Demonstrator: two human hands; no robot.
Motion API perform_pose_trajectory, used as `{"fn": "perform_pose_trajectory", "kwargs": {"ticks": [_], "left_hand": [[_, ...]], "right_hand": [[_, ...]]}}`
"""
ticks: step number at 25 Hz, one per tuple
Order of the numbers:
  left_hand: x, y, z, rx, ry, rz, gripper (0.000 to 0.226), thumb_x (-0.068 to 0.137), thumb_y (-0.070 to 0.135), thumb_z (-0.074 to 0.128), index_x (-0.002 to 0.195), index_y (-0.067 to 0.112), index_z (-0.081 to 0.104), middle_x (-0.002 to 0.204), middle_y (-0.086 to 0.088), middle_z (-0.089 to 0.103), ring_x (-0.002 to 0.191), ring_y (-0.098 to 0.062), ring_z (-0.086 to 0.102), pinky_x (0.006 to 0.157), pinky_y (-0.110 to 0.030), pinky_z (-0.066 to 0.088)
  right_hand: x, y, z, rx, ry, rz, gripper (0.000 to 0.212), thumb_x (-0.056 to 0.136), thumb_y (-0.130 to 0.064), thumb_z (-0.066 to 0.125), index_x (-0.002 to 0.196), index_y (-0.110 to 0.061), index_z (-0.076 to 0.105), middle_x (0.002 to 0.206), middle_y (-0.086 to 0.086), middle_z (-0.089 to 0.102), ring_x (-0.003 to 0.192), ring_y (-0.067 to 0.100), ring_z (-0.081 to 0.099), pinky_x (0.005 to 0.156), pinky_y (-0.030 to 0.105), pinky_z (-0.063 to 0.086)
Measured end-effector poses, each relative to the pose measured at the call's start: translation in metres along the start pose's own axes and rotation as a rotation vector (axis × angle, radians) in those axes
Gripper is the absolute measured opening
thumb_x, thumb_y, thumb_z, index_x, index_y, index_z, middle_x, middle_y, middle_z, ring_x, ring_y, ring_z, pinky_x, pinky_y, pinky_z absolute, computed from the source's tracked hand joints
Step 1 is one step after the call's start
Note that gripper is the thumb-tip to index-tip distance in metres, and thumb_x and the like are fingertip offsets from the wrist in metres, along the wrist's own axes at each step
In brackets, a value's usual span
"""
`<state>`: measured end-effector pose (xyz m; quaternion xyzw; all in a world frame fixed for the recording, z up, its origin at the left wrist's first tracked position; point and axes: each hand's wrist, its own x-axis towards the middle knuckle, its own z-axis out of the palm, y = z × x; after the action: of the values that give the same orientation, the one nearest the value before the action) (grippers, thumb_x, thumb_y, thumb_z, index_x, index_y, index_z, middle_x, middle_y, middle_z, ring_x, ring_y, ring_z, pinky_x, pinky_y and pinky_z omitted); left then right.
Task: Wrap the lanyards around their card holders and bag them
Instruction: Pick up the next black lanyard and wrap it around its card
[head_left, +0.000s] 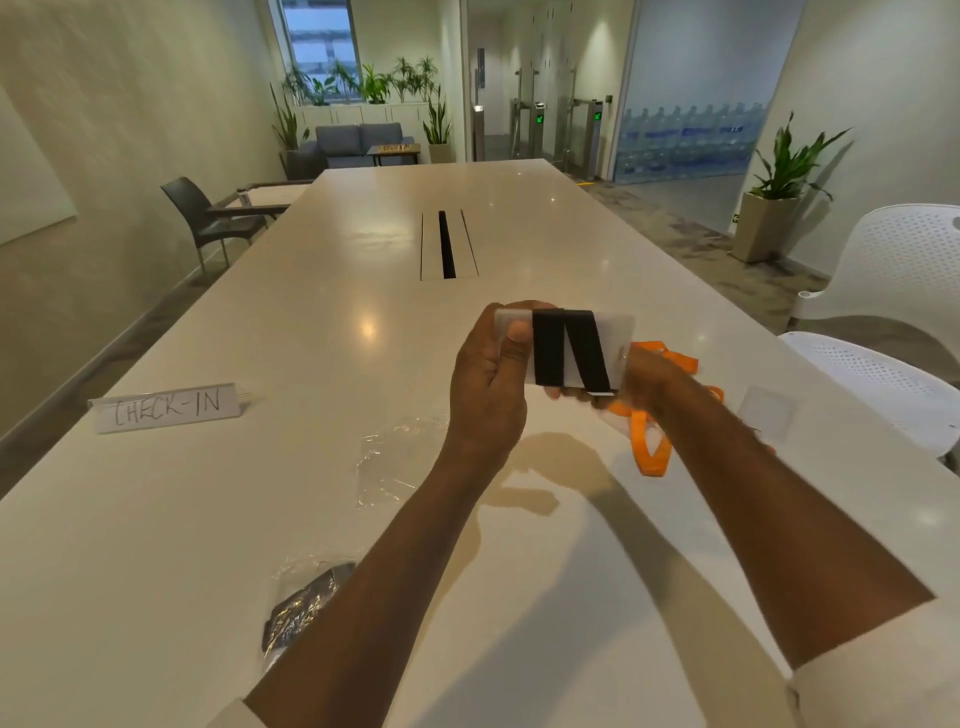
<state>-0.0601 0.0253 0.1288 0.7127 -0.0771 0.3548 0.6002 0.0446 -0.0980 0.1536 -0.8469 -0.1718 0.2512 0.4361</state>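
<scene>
White sign (169, 407) reading "CHECK-IN", black lanyard (570, 351) wrapped

Soft, even light from overhead falls on my glossy white bench (311, 322), leaving a bright glare spot and dark shadows under my forearms. My right grip (647, 382) is motion-blurred. The wide lens bows the walls at the edges.

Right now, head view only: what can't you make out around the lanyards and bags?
- Orange lanyard: partly behind the right hand, so its card holder can't be told.
- Bagged dark item: covered by the left forearm and glare on the plastic; contents unclear.
- Black lanyard on the card holder: its loose end is hidden under the right hand.
- Empty clear bag: its opening can't be made out.
</scene>
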Motion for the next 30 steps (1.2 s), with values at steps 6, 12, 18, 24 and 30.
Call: {"fn": "perform_pose_trajectory", "kwargs": {"ticks": [6,12,18,24,30], "left_hand": [[0.013,-0.001,0.001,0.156,0.125,-0.085,0.027,0.104,0.035,0.041,0.102,0.013,0.057,0.089,0.001,0.063,0.085,0.002,0.062,0.065,-0.016,0.056],[0.017,-0.003,-0.003,0.132,0.261,-0.164,0.025,0.104,0.031,0.043,0.106,0.01,0.056,0.091,0.005,0.06,0.083,0.0,0.061,0.064,-0.009,0.049],[0.02,-0.005,-0.008,0.137,0.303,-0.197,0.023,0.104,0.035,0.04,0.107,0.016,0.053,0.096,0.005,0.06,0.087,-0.009,0.061,0.068,-0.009,0.05],[0.026,-0.012,-0.029,0.213,0.42,-0.186,0.023,0.106,0.033,0.035,0.105,0.016,0.05,0.092,0.005,0.055,0.083,-0.008,0.057,0.066,-0.005,0.047],[0.024,-0.031,-0.034,0.289,0.501,-0.222,0.03,0.105,0.037,0.033,0.108,0.011,0.049,0.099,-0.004,0.056,0.084,-0.014,0.06,0.066,-0.013,0.055]], "right_hand": [[0.0,0.036,0.062,0.26,-0.045,-0.042,0.027,0.101,-0.031,0.049,0.087,-0.02,0.069,0.086,0.002,0.07,0.082,0.018,0.061,0.075,0.034,0.05],[-0.022,0.043,0.1,0.382,0.211,-0.366,0.013,0.1,-0.035,0.046,0.096,-0.034,0.058,0.094,-0.023,0.064,0.089,-0.012,0.062,0.075,0.006,0.047],[-0.016,0.047,0.115,0.119,0.407,-0.463,0.017,0.099,-0.033,0.052,0.088,-0.028,0.063,0.071,-0.02,0.066,0.074,-0.002,0.063,0.063,0.003,0.043],[-0.023,0.043,0.122,0.081,0.389,-0.38,0.038,0.103,-0.031,0.041,0.074,-0.018,0.062,0.058,-0.007,0.06,0.06,0.003,0.059,0.058,0.007,0.043],[-0.03,0.042,0.131,0.129,0.307,-0.279,0.041,0.103,-0.035,0.039,0.074,-0.018,0.063,0.056,-0.003,0.058,0.05,0.001,0.055,0.053,0.009,0.043]]}}
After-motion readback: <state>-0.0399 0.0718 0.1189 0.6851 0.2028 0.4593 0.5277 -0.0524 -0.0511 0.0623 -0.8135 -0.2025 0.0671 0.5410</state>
